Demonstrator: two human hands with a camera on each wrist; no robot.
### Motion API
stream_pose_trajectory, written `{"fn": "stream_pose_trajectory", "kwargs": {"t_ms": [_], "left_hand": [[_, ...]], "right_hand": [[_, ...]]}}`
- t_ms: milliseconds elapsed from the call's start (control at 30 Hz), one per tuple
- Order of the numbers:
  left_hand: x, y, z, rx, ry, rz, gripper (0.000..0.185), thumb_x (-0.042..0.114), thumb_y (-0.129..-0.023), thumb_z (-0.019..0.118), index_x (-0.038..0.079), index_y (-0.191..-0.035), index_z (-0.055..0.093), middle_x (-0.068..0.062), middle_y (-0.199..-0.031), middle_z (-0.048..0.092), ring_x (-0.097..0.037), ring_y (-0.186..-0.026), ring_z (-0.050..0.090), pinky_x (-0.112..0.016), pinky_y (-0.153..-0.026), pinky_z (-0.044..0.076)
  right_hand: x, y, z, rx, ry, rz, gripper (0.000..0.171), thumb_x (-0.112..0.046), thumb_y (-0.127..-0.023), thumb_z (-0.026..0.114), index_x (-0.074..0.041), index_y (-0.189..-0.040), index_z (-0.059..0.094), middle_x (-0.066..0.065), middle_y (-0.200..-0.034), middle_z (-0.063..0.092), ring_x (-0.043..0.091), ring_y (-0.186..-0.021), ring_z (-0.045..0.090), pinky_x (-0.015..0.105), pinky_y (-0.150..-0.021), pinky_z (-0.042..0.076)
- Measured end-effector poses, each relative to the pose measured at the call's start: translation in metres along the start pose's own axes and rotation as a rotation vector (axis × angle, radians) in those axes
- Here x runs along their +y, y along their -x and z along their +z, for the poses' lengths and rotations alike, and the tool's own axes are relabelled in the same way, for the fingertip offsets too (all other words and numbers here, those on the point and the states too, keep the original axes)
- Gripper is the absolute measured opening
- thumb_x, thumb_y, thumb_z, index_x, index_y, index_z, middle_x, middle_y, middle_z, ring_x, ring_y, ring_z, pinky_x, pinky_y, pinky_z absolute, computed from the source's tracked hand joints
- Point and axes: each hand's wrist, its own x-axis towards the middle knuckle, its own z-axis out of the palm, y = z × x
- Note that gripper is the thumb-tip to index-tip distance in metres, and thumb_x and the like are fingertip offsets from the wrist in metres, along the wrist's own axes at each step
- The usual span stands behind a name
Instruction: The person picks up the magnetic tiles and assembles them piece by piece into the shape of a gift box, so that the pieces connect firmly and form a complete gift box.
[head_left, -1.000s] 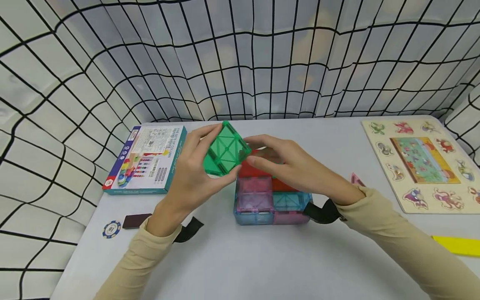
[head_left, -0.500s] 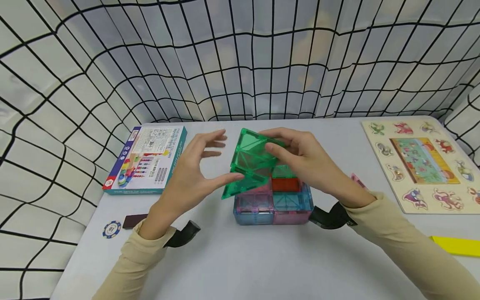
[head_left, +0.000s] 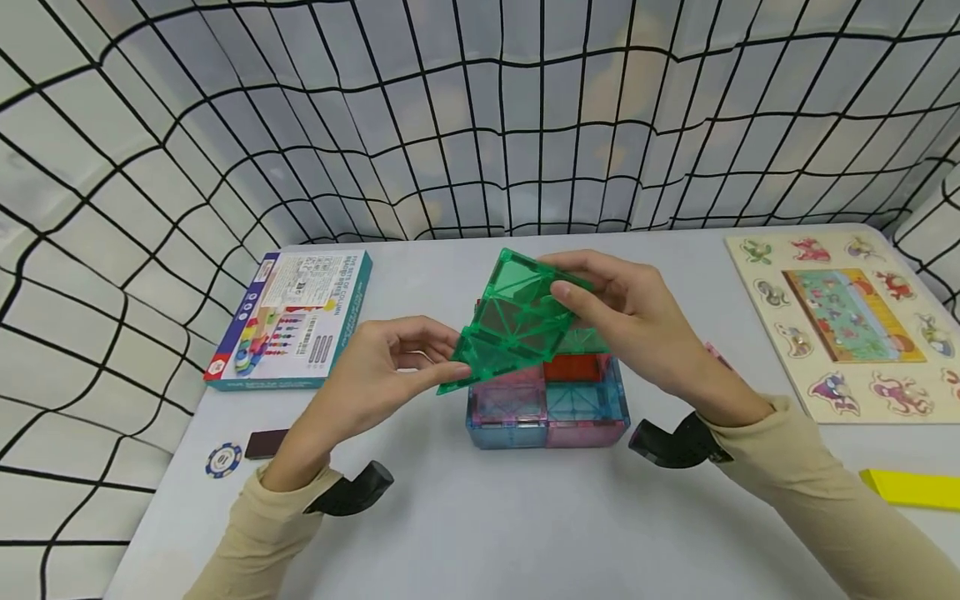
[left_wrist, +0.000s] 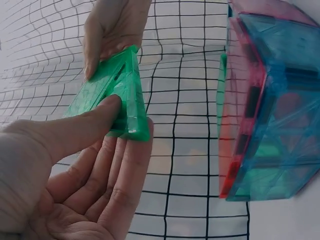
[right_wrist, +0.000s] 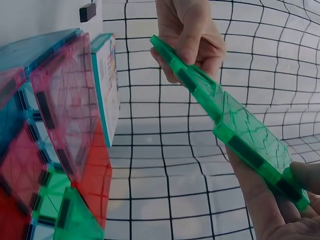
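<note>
A teal-edged toy box (head_left: 292, 318) lies near the table's (head_left: 525, 533) far left corner, with a blue-and-white poker chip (head_left: 223, 459) and a dark brown block (head_left: 265, 443) close together by the left edge. An animal peg puzzle board (head_left: 847, 321) lies along the right edge, and a yellow bar (head_left: 911, 488) lies nearer the front on that side.
</note>
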Motion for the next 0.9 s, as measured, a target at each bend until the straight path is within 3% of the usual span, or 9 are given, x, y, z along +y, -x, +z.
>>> {"fn": "stream_pose_trajectory", "kwargs": {"t_ms": [133, 233, 367, 567, 733, 900], "left_hand": [[-0.007, 0.003, -0.013, 0.028, -0.03, -0.067, 0.023, 0.008, -0.089, 0.084, 0.001, -0.11, 0.076, -0.007, -0.094, 0.074, -0.018, -0.085, 0.072, -0.024, -0.08, 0.061], [-0.023, 0.004, -0.026, 0.062, -0.054, -0.166, 0.028, 0.013, -0.092, 0.083, -0.001, -0.115, 0.075, -0.011, -0.1, 0.075, -0.018, -0.086, 0.074, -0.022, -0.078, 0.059], [-0.056, -0.001, -0.034, 0.089, -0.161, -0.289, 0.036, 0.019, -0.095, 0.08, -0.002, -0.123, 0.072, -0.014, -0.11, 0.075, -0.018, -0.091, 0.071, -0.02, -0.073, 0.055], [-0.106, -0.014, -0.029, 0.051, -0.247, -0.417, 0.04, 0.022, -0.096, 0.078, -0.007, -0.123, 0.07, -0.016, -0.108, 0.076, -0.017, -0.09, 0.07, -0.02, -0.07, 0.051], [-0.118, -0.02, -0.022, 0.045, -0.266, -0.417, 0.039, 0.019, -0.097, 0.077, -0.01, -0.122, 0.07, -0.017, -0.104, 0.075, -0.02, -0.088, 0.068, -0.02, -0.069, 0.051], [-0.111, -0.021, -0.016, 0.074, -0.335, -0.372, 0.038, 0.017, -0.097, 0.077, -0.01, -0.123, 0.069, -0.019, -0.105, 0.072, -0.027, -0.092, 0.068, -0.028, -0.073, 0.055]], "right_hand": [[0.001, 0.005, -0.016, 0.069, -0.047, -0.013, 0.033, -0.001, -0.106, 0.057, 0.004, -0.139, 0.062, 0.009, -0.114, 0.075, 0.017, -0.091, 0.074, 0.03, -0.081, 0.062], [0.003, 0.01, -0.031, 0.119, -0.08, -0.004, 0.033, -0.003, -0.107, 0.056, 0.003, -0.14, 0.061, 0.008, -0.113, 0.076, 0.017, -0.092, 0.075, 0.028, -0.083, 0.062], [0.013, 0.018, -0.046, 0.134, -0.055, 0.036, 0.034, -0.006, -0.108, 0.056, 0.001, -0.14, 0.061, 0.005, -0.112, 0.077, 0.015, -0.093, 0.075, 0.027, -0.085, 0.061], [0.039, 0.029, -0.055, 0.076, 0.001, 0.152, 0.037, -0.014, -0.11, 0.056, -0.001, -0.144, 0.058, -0.001, -0.116, 0.076, 0.013, -0.096, 0.076, 0.025, -0.089, 0.059], [0.055, 0.037, -0.059, 0.049, 0.041, 0.215, 0.037, -0.015, -0.11, 0.056, 0.001, -0.144, 0.058, -0.009, -0.113, 0.075, 0.011, -0.095, 0.076, 0.022, -0.088, 0.059], [0.066, 0.043, -0.06, 0.044, 0.038, 0.27, 0.036, -0.016, -0.109, 0.059, 0.001, -0.141, 0.06, -0.009, -0.109, 0.077, 0.015, -0.089, 0.078, 0.021, -0.087, 0.059]]}}
